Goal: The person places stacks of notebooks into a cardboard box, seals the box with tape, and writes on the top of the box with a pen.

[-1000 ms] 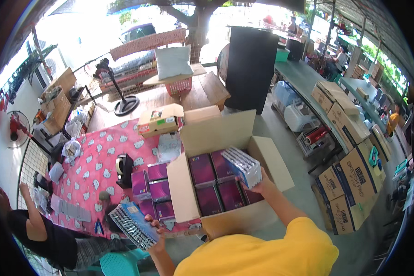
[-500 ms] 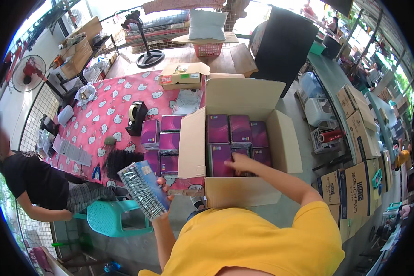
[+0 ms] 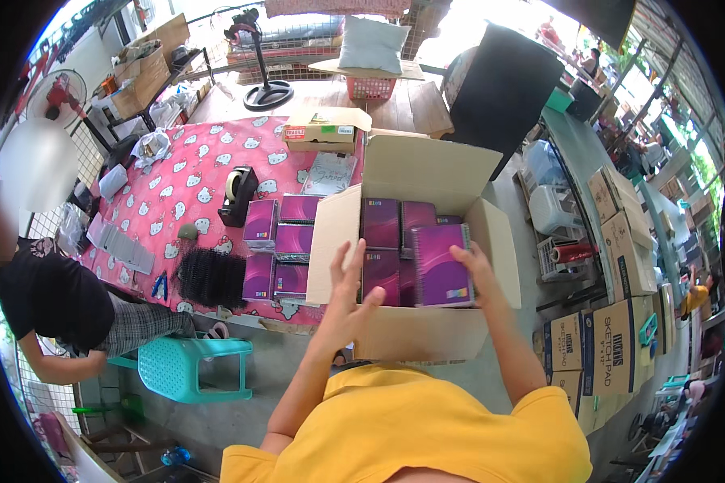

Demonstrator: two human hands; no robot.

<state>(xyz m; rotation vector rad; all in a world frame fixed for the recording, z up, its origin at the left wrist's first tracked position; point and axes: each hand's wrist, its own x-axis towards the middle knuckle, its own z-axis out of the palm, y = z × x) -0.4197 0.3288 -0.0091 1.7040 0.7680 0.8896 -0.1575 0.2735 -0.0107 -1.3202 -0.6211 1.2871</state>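
Right hand (image 3: 473,266) grips a purple spiral notebook (image 3: 441,266) by its right edge, fingers curled over the top corner — the notebook sits tilted inside the open cardboard box (image 3: 415,334), on top of other purple notebooks (image 3: 395,229) stacked there. Left hand (image 3: 348,294) is open, fingers spread and pointing up, holding nothing; it hovers at the box's front-left flap, just beside the notebook's left side, contact with the box not clear. Both forearms come up from the yellow shirt (image 3: 411,427) at the lower edge.

Box stands against the table with the pink patterned cloth (image 3: 185,185). On the cloth, left of the box: more purple notebooks (image 3: 278,245) in rows, a black pile of spiral bindings (image 3: 211,278), a tape dispenser (image 3: 238,193), a small closed carton (image 3: 324,129). Another person in a black top (image 3: 52,294) sits at the left by a turquoise plastic stool (image 3: 189,366). Printed flat cartons (image 3: 612,354) are stacked well apart at the right.
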